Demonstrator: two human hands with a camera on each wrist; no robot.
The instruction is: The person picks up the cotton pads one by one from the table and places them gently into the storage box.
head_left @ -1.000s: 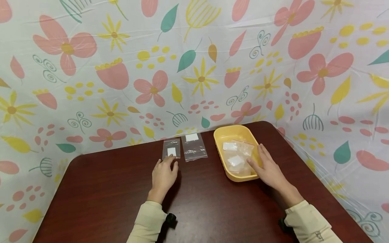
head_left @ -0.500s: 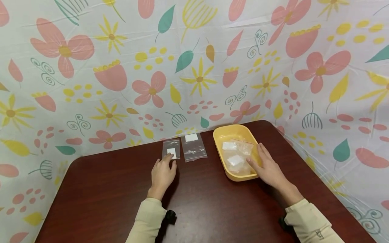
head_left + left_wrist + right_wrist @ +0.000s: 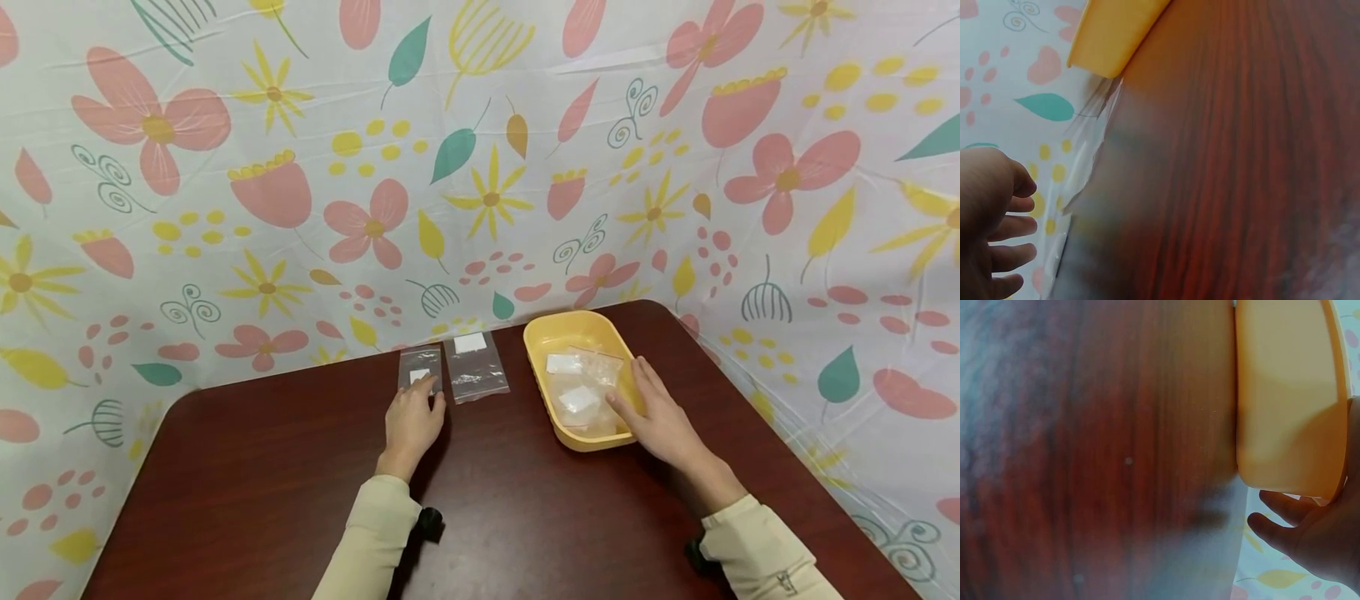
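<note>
In the head view my left hand [image 3: 412, 422] is over the near edge of a small clear zip bag [image 3: 409, 360] with a white label, its fingertips overlapping the label. The left wrist view shows this hand [image 3: 991, 225] with fingers loosely bent and nothing between them. A larger clear zip bag [image 3: 480, 371] with a white label lies just to the right. My right hand [image 3: 667, 421] holds the right rim of a yellow plastic basket [image 3: 546, 332], thumb over the rim and fingers along the outside. Several clear bags [image 3: 588, 387] with white labels lie inside the basket.
The dark red-brown wooden table [image 3: 247, 483] has rounded far corners. A flower-print cloth [image 3: 300, 208] hangs behind it and at both sides. Both zip bags lie close to the far edge, where the cloth meets the table.
My left hand has shifted slightly right, and its fingers cover more of the small bag's label. The right hand, the basket and the bags stay in place; the head view has tilted slightly.
</note>
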